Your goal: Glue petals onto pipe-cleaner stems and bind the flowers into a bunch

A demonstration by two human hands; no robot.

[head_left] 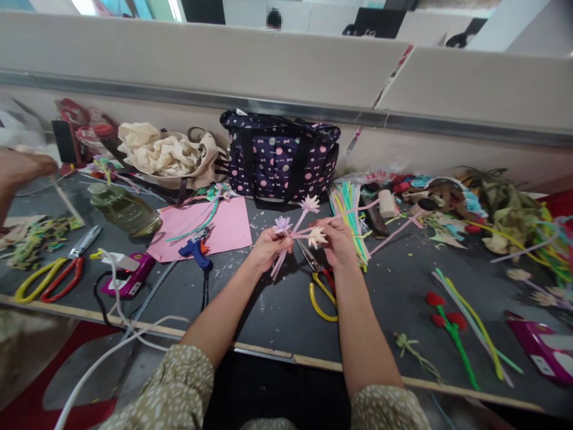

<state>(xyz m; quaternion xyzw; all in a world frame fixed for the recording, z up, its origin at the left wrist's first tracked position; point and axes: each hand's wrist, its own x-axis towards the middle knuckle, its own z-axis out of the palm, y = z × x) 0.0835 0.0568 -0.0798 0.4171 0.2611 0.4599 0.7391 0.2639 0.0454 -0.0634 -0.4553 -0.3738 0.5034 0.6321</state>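
Observation:
Over the middle of the table, my left hand (268,249) is closed around lilac pipe cleaner stems (278,267). A lilac flower (283,225) and a pale pink flower (310,204) stand up from them. My right hand (339,243) pinches a pink stem beside a cream flower (317,237); part of a long pink stem (364,208) sticks out past that hand to the right. Below my right hand lies a pair of cutters (319,301) with yellow and red handles, partly hidden by the wrist.
A glue gun (196,254) rests by a pink sheet (235,224). Behind stands a dark patterned bag (284,158). Pipe cleaners (349,215) lie bundled at right, red flowers (450,316) nearer. At left are a bottle (129,209), other cutters (54,280) and another person's hand (27,170).

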